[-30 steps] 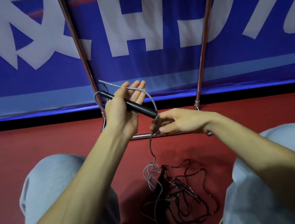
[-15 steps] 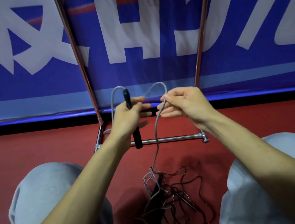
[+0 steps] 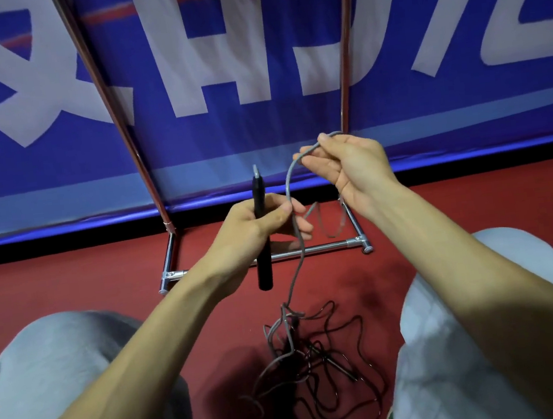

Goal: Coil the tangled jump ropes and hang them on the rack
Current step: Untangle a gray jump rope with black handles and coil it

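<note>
Head camera: a seated person works a grey jump rope (image 3: 287, 187) free from the tangle (image 3: 319, 359) lying on the red floor (image 3: 69, 277) between their knees, in front of a chrome rack (image 3: 324, 248) that stands against a blue banner (image 3: 242, 134). In the past half second the right hand (image 3: 353, 169) has lifted up and away from the left hand (image 3: 256, 227), which it was just beside, drawing the rope out into a taller arc. That looks like the first turn of a coil being measured off, with most of the rope still in the pile and nothing yet on the rack. The left hand is held low and central, forearm angled in from the lower left, its fingers (image 3: 279, 214) curled round a black handle (image 3: 265, 272) held upright, the rope passing under the thumb. The right hand sits higher, palm towards the camera, pinching the top of the arc between thumb and forefinger while the other fingers hang loosely curled. Below the left hand the rope drops to the tangle, where grey and black cords cross.
</note>
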Demonstrator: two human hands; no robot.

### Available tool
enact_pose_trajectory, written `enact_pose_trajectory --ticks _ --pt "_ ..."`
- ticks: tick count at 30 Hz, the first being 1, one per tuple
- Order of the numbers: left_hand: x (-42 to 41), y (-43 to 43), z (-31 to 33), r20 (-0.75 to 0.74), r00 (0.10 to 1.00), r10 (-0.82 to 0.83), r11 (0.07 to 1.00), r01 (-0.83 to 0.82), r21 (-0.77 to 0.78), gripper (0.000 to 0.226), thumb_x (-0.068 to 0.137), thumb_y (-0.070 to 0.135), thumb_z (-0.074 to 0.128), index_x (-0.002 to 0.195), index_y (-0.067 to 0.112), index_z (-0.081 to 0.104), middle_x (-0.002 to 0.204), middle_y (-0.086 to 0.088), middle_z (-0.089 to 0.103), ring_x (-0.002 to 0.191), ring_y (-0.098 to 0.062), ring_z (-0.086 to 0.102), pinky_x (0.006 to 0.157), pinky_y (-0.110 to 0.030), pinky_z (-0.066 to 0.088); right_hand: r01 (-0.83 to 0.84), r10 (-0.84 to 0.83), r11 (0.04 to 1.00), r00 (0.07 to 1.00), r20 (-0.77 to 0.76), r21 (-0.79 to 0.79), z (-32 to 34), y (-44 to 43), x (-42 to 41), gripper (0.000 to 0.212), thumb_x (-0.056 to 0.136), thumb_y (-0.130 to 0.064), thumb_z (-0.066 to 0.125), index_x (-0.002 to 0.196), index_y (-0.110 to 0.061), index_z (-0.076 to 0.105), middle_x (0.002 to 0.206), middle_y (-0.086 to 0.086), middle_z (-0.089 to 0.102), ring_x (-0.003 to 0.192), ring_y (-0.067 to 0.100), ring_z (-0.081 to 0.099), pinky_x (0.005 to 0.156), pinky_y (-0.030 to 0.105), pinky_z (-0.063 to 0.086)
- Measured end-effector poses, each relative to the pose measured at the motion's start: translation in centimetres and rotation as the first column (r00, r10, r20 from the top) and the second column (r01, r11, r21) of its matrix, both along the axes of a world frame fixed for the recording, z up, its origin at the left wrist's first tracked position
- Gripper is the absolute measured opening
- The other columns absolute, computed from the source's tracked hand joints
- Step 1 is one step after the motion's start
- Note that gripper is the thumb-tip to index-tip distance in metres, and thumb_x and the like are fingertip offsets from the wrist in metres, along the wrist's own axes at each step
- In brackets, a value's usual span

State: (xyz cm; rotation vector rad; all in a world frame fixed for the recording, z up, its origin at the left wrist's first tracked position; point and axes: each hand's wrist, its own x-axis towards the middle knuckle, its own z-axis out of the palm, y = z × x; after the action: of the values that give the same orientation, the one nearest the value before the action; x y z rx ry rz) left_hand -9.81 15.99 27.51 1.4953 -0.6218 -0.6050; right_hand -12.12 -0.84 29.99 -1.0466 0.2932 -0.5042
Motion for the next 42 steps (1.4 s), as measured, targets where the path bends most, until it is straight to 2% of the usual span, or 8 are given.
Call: enact_pose_trajectory --ticks 7,13,17,22,32,35,38,42 --pt "0.6 0.3 1.1 -0.277 0.948 0.155 0.932 -0.234 -0.278 0.018 0.101 0.011 0.042 0.093 0.008 0.058 0.079 -0.011 0.072 0.082 -0.026 0.072 0.073 -0.036 0.06 -0.136 0.072 0.946 0.973 -0.219 -0.295 -0.6 1.4 0.2 0.006 0.096 -0.01 0.053 0.092 -0.007 0.056 0.082 0.009 0.067 0.057 0.017 0.068 0.057 0.026 0.057" --pt "2.3 1.9 2.6 -0.569 0.815 0.109 0.748 -0.444 -0.493 0.015 0.1 0.013 0.045 0.092 0.007 0.056 0.078 -0.01 0.073 0.081 -0.025 0.073 0.072 -0.035 0.061 -0.604 0.397 0.685 0.778 -0.487 -0.407 -2.1 3.2 0.0 0.026 0.098 0.001 0.04 0.09 -0.01 0.061 0.088 0.01 0.07 0.074 0.019 0.069 0.074 0.029 0.057" --pt "3.4 3.3 3.1 -0.674 0.738 0.034 0.609 -0.55 -0.572 0.019 0.099 0.009 0.043 0.087 0.007 0.058 0.084 -0.012 0.073 0.082 -0.026 0.073 0.083 -0.039 0.058 -0.727 0.525 0.492 0.686 -0.504 -0.479 -2.6 4.0 -0.2 0.02 0.093 0.005 0.047 0.098 -0.004 0.064 0.103 0.015 0.07 0.092 0.018 0.067 0.084 0.025 0.052" --pt "3.8 4.0 3.1 -0.722 0.692 0.003 0.53 -0.613 -0.586 0.014 0.098 0.004 0.043 0.092 0.005 0.056 0.086 -0.014 0.072 0.084 -0.029 0.073 0.088 -0.041 0.054 -0.769 0.596 0.463 0.639 -0.487 -0.442 -2.9 4.3 -0.2 0.011 0.091 -0.012 0.06 0.102 -0.012 0.058 0.099 0.005 0.07 0.092 0.015 0.067 0.089 0.031 0.051" --pt "2.6 2.9 3.3 -0.706 0.708 -0.029 0.609 -0.547 -0.574 0.017 0.099 0.007 0.043 0.097 0.002 0.059 0.088 -0.016 0.073 0.079 -0.029 0.073 0.068 -0.035 0.061 -0.433 0.28 0.267 0.89 -0.361 -0.861 -4.8 6.0 0.6 0.011 0.088 -0.02 0.067 0.095 -0.025 0.059 0.087 -0.012 0.063 0.08 -0.001 0.06 0.077 0.014 0.044" --pt "2.4 3.0 3.4 -0.703 0.711 -0.023 0.621 -0.541 -0.567 0.017 0.099 0.008 0.043 0.097 0.003 0.06 0.085 -0.016 0.073 0.077 -0.028 0.074 0.062 -0.029 0.059 -0.628 0.501 0.216 0.728 -0.468 -0.747 -4.6 5.5 0.4 0.015 0.095 -0.005 0.054 0.098 -0.018 0.062 0.087 -0.009 0.065 0.079 -0.006 0.059 0.079 0.014 0.046" --pt "2.7 3.2 3.4 -0.702 0.712 -0.005 0.608 -0.555 -0.568 0.017 0.099 0.007 0.044 0.095 0.002 0.06 0.086 -0.017 0.073 0.076 -0.029 0.074 0.064 -0.031 0.06 -0.785 0.634 0.149 0.542 -0.551 -0.602 -4.1 4.8 -0.2 0.017 0.096 -0.001 0.05 0.106 -0.011 0.06 0.096 0.008 0.066 0.09 0.015 0.064 0.082 0.032 0.049" --pt "3.6 3.3 2.9 -0.708 0.704 0.047 0.587 -0.593 -0.551 0.018 0.1 0.005 0.042 0.095 0.0 0.058 0.087 -0.02 0.073 0.077 -0.032 0.073 0.072 -0.036 0.06 -0.803 0.675 0.063 0.472 -0.567 -0.593 -2.9 4.2 -0.9 0.013 0.093 -0.008 0.06 0.104 -0.003 0.065 0.092 0.014 0.068 0.086 0.013 0.065 0.083 0.037 0.051"
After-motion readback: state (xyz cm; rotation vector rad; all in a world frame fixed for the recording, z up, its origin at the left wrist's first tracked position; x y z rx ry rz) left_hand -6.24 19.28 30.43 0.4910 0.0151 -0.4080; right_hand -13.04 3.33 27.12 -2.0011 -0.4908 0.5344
